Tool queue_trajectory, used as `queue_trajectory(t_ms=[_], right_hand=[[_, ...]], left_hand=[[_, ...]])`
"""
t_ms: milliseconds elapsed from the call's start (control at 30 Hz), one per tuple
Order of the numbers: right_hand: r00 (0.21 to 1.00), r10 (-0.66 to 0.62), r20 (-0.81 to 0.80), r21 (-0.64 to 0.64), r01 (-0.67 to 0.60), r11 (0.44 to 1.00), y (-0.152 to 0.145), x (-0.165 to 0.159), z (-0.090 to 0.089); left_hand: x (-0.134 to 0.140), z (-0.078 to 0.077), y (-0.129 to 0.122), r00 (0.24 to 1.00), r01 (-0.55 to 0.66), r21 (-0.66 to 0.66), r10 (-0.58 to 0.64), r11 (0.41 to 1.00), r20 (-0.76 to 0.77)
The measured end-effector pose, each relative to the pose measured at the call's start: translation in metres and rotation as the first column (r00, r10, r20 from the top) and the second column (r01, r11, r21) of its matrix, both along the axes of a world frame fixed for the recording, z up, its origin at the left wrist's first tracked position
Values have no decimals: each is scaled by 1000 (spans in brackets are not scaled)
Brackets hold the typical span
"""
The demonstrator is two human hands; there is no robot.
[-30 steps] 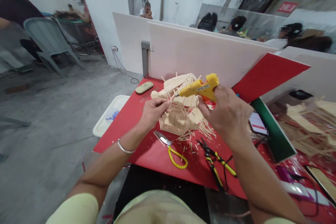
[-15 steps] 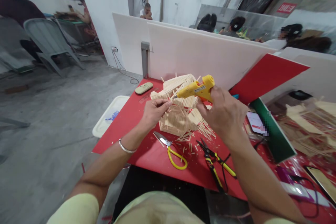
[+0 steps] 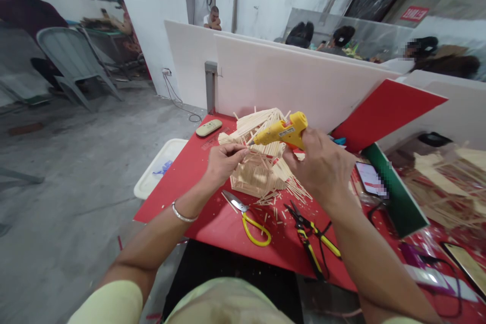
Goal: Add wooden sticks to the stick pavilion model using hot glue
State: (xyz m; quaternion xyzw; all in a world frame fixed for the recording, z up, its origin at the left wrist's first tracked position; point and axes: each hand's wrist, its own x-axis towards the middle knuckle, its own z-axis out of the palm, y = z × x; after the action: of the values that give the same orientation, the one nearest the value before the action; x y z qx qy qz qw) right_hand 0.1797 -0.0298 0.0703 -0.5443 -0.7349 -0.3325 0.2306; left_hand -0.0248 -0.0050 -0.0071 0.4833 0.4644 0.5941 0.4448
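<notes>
My right hand [image 3: 322, 164] is wrapped round the grip of a yellow hot glue gun [image 3: 279, 132], its nozzle pointing left and slightly down. Just under that nozzle, the thumb and fingers of my left hand [image 3: 225, 162] are pinched on what looks like a thin wooden stick, mostly covered by the fingertips. Below and behind both hands stands a small model house of pale wooden sticks [image 3: 252, 179], its roof partly hidden by the glue gun. Loose wooden sticks [image 3: 298, 186] lie to the right of the model.
Yellow-handled scissors [image 3: 255, 228] and yellow-black pliers [image 3: 309, 245] rest near the front of the red table [image 3: 212, 223]. An oblong case [image 3: 208, 128] lies at the back left. A phone [image 3: 371, 179] is by a green panel [image 3: 397, 192] on the right. White boards [image 3: 288, 71] stand behind.
The glue gun and my right hand have shifted very slightly down and left, with the nozzle still close to my left fingertips. My left hand keeps its pinch in nearly the same place.
</notes>
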Motion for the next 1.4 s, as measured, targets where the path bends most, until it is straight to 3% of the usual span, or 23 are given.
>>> queue_trajectory(t_ms=[467, 900, 1400], right_hand=[[1000, -2, 2, 5, 2, 1000, 0, 1, -1], [1000, 22, 11, -4, -22, 1000, 6, -2, -3], [999, 27, 36, 69, -30, 997, 8, 2, -4]], left_hand=[[-2, -1, 0, 1000, -21, 30, 21, 999, -7], [-1, 0, -2, 998, -18, -21, 19, 1000, 51], [0, -6, 3, 999, -1, -25, 2, 1000, 40]])
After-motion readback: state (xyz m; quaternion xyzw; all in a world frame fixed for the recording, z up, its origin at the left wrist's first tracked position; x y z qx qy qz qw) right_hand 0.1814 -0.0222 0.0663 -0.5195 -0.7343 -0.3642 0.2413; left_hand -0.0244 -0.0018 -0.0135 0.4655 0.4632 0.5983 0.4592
